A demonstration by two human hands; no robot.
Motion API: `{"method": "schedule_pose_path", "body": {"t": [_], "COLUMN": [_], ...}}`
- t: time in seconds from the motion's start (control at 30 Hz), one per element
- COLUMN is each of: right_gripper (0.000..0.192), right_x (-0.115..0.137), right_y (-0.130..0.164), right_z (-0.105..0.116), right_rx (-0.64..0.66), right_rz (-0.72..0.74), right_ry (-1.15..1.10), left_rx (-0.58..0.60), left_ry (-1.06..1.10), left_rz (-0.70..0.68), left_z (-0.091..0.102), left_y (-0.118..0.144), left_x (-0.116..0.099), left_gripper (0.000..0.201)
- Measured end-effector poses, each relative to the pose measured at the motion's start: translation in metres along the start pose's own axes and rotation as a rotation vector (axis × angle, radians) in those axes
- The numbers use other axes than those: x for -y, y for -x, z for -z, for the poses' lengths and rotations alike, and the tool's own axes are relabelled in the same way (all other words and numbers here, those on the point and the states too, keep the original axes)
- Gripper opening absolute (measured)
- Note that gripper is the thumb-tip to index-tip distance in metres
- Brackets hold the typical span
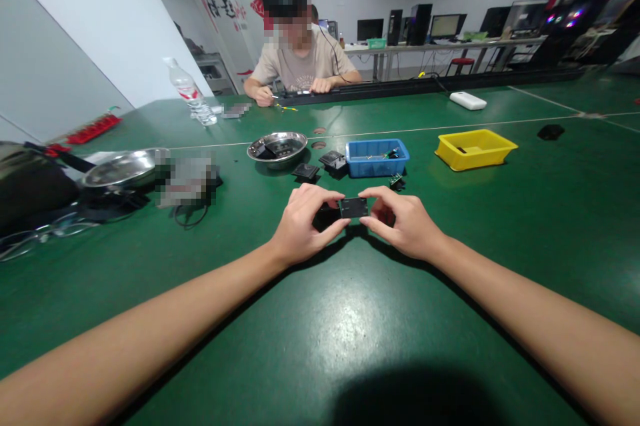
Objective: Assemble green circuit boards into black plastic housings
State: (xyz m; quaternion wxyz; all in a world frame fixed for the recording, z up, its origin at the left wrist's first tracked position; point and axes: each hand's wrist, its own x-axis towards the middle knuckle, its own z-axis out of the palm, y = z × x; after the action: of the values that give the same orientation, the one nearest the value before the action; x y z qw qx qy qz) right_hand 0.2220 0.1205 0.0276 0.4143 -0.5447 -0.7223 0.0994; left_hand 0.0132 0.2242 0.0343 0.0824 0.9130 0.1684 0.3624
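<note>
In the head view, a small black rectangular piece (355,207) is held between the left hand (303,223) and the right hand (407,223), above the green table (280,346). The left hand pinches the piece's left end between thumb and fingers; the right hand grips the right end in the same way, so the piece spans the gap between the 2 hands, its broad face toward the camera.

Dark and red characters (220,6) mark a white panel at the back, too slanted and small to read. The clear bottle (190,94) bears a red-and-white label whose wording is illegible.

Beyond the hands, a metal bowl (280,163) contains dark pieces. To its right, a blue tray (377,168) holds small loose parts, hard to identify, and a yellow tray (477,159) holds at least 1 small dark piece. 2 black parts (306,173) sit between the bowl and the blue tray. Farther left stands a 2nd metal bowl (117,169).
</note>
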Motion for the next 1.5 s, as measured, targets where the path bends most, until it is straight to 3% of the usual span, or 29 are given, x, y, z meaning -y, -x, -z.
{"method": "schedule_pose_path", "body": {"t": [0.17,0.27,0.33,0.5,0.67,0.97,1.03,1.2,1.5], "right_gripper": [0.03,0.015,0.026,0.034,0.035,0.031,0.022,0.044,0.032], "right_x": [0.0001,0.0008,0.001,0.0007,0.0025,0.0026,0.0015,-0.0006,-0.0035], "right_y": [-0.0002,-0.0013,-0.0023,-0.0029,-0.0011,-0.0012,-0.0006,0.0002,-0.0036], "right_z": [-0.0001,0.0003,0.0008,0.0006,-0.0022,-0.0044,-0.0041,-0.0022,-0.0004], "right_rx": [-0.009,-0.026,-0.039,-0.068,-0.061,-0.021,-0.023,-0.001,0.028], "right_rz": [0.0,0.038,0.051,-0.052,-0.163,-0.191,-0.183,-0.122,-0.131], "right_ry": [0.015,0.045,0.056,-0.022,-0.169,-0.235,-0.231,-0.192,0.008], "left_rx": [-0.009,-0.017,-0.025,-0.002,-0.008,-0.017,-0.022,-0.03,0.027], "left_ry": [0.024,0.032,0.03,0.032,0.022,-0.011,-0.009,0.001,-0.04], "left_rz": [0.006,-0.017,-0.039,-0.054,-0.071,-0.11,-0.1,-0.094,-0.029], "left_z": [0.0004,-0.0005,-0.001,-0.0006,-0.0003,-0.0008,-0.0009,-0.0013,-0.0016], "left_y": [-0.0003,-0.0007,-0.001,-0.0011,-0.0002,-0.0002,-0.0003,-0.0005,0.0001], "left_x": [0.0006,0.0016,0.0018,0.0008,0.0017,0.0029,0.0027,0.0034,0.0038], "left_gripper": [0.025,0.015,0.013,0.013,0.029,0.025,0.025,0.024,0.028]}}
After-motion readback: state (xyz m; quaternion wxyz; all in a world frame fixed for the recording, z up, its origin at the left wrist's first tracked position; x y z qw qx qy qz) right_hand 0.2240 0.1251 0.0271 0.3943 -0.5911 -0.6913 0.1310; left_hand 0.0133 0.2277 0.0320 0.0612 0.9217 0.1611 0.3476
